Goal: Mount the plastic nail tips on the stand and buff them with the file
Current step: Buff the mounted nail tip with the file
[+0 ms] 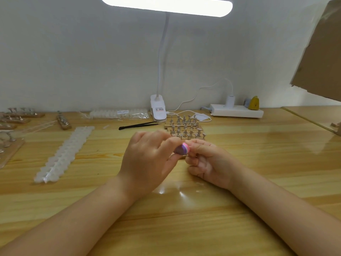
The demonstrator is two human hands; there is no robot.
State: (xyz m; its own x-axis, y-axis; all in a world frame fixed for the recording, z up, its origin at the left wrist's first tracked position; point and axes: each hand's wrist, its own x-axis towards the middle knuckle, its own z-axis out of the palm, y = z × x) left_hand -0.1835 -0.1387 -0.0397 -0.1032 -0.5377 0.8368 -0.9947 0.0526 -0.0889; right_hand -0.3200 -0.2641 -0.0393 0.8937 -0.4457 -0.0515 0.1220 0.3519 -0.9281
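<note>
File (181, 149) in my left hand (147, 159), one short block, purple face with pink and white layers, pinched at centre. My right hand (208, 163) curls round something tiny, perhaps a nail tip. Three stands (185, 128) at twelve o'clock; one nail strip (64, 154) at nine.

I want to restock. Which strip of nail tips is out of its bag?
The strip of nail tips lying diagonally at the left; the other, the bagged strip, lies by the wall.

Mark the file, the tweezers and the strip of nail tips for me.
file (181, 150), head view, its purple grit face.
tweezers (138, 125), head view, mid-length of the black arms.
strip of nail tips (64, 154), head view, middle of the strip.
</note>
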